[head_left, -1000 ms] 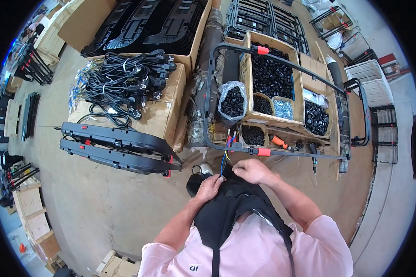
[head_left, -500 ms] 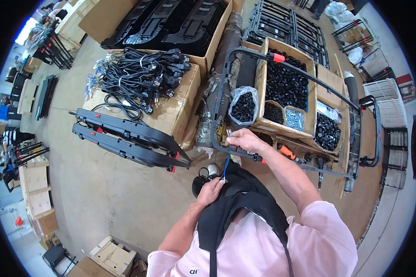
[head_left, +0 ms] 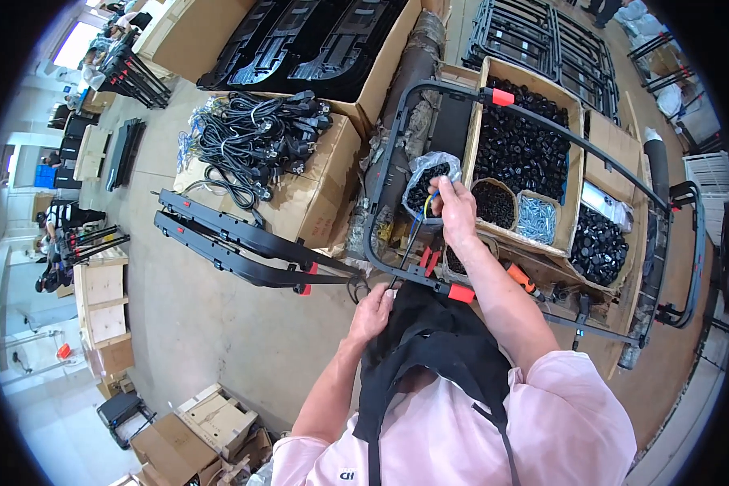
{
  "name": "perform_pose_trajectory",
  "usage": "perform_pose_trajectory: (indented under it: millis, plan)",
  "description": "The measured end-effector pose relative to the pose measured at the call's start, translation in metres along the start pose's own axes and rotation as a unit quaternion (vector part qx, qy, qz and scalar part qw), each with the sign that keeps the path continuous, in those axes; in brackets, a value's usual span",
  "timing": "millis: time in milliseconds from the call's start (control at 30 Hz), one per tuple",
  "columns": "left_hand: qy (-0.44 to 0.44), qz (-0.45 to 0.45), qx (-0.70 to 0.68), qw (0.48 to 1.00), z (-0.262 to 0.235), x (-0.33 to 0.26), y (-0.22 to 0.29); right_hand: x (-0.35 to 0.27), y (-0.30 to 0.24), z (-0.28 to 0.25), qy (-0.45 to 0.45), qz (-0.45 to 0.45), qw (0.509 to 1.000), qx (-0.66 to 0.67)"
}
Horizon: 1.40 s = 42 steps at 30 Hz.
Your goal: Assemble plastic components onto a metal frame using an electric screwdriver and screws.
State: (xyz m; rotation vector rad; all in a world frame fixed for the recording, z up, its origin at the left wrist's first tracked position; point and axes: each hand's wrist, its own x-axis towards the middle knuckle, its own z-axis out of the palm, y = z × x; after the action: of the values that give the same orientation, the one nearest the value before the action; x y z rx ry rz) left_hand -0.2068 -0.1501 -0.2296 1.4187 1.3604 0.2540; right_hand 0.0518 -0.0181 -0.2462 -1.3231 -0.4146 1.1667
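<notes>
My right hand is closed in a pinch on the blue and yellow wire ends of a black power cable. It is raised over the inside of a black tubular frame with red fittings. The cable runs down from there toward my left hand, which is closed around its lower part beside my black apron, just below the frame's near edge. My left fingers partly hide the cable. Behind my right hand stands a clear plastic bag of small black parts.
Coiled black plug cables lie on a cardboard box at left, with two black side rails in front. A wooden bin of black caps stands right, near a tub of screws and an orange-black power tool.
My right hand has moved up and away with the wire ends, drawing more cable through the frame. My left hand has come up closer to the frame's near edge. The head view has shifted.
</notes>
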Motion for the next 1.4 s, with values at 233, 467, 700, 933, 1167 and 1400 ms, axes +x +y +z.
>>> perform_pose_trajectory:
  millis: [233, 467, 700, 933, 1167, 1400]
  plan:
    - [0.068, 0.01, -0.153, 0.986, 0.022, 0.016, -0.018, 0.006, -0.01, -0.022, -0.051, -0.076, 0.935, -0.342]
    - [0.017, -0.023, -0.215, 0.976, 0.022, 0.021, -0.022, -0.017, 0.008, 0.002, -0.171, 0.075, 0.937, -0.295]
    - [-0.007, 0.0, -0.241, 0.97, 0.014, 0.036, -0.025, -0.012, 0.015, 0.041, -0.18, 0.055, 0.921, -0.341]
    - [-0.002, 0.017, -0.234, 0.972, 0.014, 0.037, -0.025, -0.013, 0.017, 0.057, -0.148, 0.047, 0.925, -0.348]
    - [0.033, -0.001, -0.181, 0.983, 0.014, 0.036, -0.02, -0.008, 0.017, 0.061, -0.139, 0.027, 0.918, -0.371]
    - [0.062, -0.018, -0.138, 0.988, 0.012, 0.029, -0.004, 0.005, 0.017, 0.045, -0.178, 0.046, 0.908, -0.375]
